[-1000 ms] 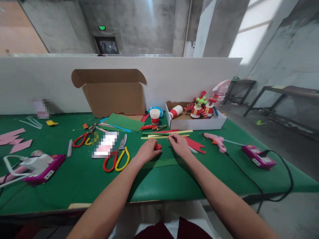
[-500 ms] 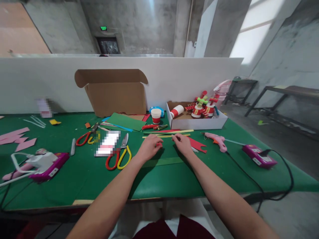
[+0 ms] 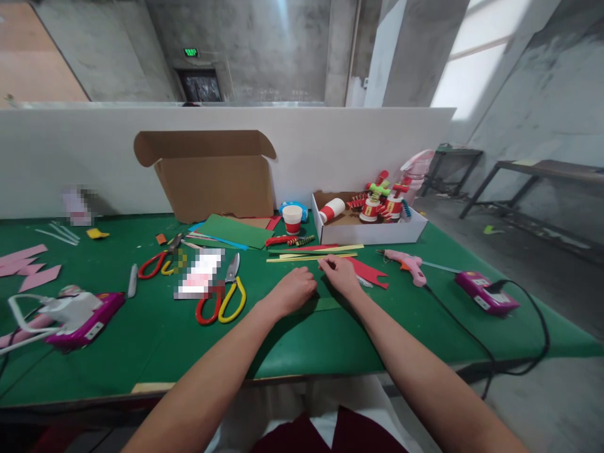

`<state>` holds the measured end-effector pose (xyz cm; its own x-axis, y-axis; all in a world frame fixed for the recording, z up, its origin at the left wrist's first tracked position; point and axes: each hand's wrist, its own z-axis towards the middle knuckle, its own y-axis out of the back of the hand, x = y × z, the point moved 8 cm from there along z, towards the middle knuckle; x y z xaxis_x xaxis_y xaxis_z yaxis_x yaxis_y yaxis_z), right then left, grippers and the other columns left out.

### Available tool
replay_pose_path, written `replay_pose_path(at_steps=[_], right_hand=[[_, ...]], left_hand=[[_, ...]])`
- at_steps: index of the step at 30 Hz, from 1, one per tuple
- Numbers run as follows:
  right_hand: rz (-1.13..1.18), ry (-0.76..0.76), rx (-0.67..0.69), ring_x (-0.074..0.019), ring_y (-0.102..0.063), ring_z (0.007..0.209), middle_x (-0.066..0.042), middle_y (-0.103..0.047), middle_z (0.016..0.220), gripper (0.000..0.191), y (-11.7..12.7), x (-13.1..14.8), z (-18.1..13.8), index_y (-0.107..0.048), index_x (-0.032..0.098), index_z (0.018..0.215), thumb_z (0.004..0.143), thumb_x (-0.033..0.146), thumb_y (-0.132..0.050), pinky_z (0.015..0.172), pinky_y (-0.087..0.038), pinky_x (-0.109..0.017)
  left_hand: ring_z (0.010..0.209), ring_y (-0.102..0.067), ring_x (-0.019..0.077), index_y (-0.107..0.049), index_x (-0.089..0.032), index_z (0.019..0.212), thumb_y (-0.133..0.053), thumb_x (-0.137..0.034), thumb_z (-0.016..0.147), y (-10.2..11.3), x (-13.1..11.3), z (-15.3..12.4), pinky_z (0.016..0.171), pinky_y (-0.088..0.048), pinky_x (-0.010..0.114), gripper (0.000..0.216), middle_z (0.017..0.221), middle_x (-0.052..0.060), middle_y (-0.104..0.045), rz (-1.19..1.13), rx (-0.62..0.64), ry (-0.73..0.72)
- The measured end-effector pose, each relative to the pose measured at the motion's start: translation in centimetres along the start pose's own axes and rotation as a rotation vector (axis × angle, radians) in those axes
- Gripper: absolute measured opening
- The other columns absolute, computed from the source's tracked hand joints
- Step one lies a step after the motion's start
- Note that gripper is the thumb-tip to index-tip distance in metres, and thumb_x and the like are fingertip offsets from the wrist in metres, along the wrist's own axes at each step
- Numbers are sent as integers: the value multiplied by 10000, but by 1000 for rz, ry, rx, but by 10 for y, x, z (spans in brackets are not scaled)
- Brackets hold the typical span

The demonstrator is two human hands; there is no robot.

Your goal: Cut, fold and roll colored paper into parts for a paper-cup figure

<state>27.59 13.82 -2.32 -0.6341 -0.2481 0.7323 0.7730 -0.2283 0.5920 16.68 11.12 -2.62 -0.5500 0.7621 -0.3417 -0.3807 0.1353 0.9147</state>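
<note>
My left hand (image 3: 295, 290) is curled closed above the table, its fingertips turned in toward my right hand. Whatever those fingers hold is hidden. My right hand (image 3: 340, 275) has its fingers drawn together in a pinch; what lies between them is too small to make out. Just beyond both hands lie thin yellow paper strips (image 3: 283, 260), alongside red and green ones. Beneath my hands a wider green paper strip (image 3: 328, 304) rests flat on the table. A notched red paper piece (image 3: 370, 272) lies right of my right hand.
Left of my hands are red-and-yellow-handled scissors (image 3: 231, 289). A paper cup (image 3: 292, 220) stands behind, beside a white box (image 3: 372, 234) of cup figures. On the right lie a pink glue gun (image 3: 408, 264) and a purple power strip (image 3: 486, 294) with a cord.
My left hand has moved right and nearer to me, and its fingers have curled in more. The red bit at its fingertips no longer shows. My right hand has shifted only slightly.
</note>
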Motion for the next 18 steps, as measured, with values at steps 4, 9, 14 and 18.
replay_pose_path(at_steps=[4,9,14,18], right_hand=[[12,15,14,-154,-550,615,-13,-633,635,283,-1,1,0,-585,197,635,827,379,-483,609,-398,-253],[139,98,54,-155,-578,682,-16,-660,751,219,-6,15,-4,-616,198,787,839,368,-487,649,-455,-265],[321,200,67,-170,-620,807,-50,-676,906,212,-9,34,-11,-631,190,938,792,340,-602,761,-502,-308],[346,234,41,-175,-618,765,-53,-678,868,253,-10,40,-15,-654,181,926,742,353,-685,725,-513,-318]], left_hand=[[813,-545,215,-635,-174,617,-589,-118,716,9,11,0,791,-421,335,122,706,75,-632,-212,-99,106],[666,-571,147,-646,-161,785,-545,-359,810,21,50,-9,652,-454,278,224,713,28,-651,-611,-268,335],[582,-581,118,-634,-115,796,-661,-566,698,13,66,-15,558,-445,247,462,666,42,-643,-1005,-289,468],[548,-546,94,-639,-105,727,-784,-524,572,6,60,-16,534,-420,227,469,619,23,-618,-1201,-244,510]])
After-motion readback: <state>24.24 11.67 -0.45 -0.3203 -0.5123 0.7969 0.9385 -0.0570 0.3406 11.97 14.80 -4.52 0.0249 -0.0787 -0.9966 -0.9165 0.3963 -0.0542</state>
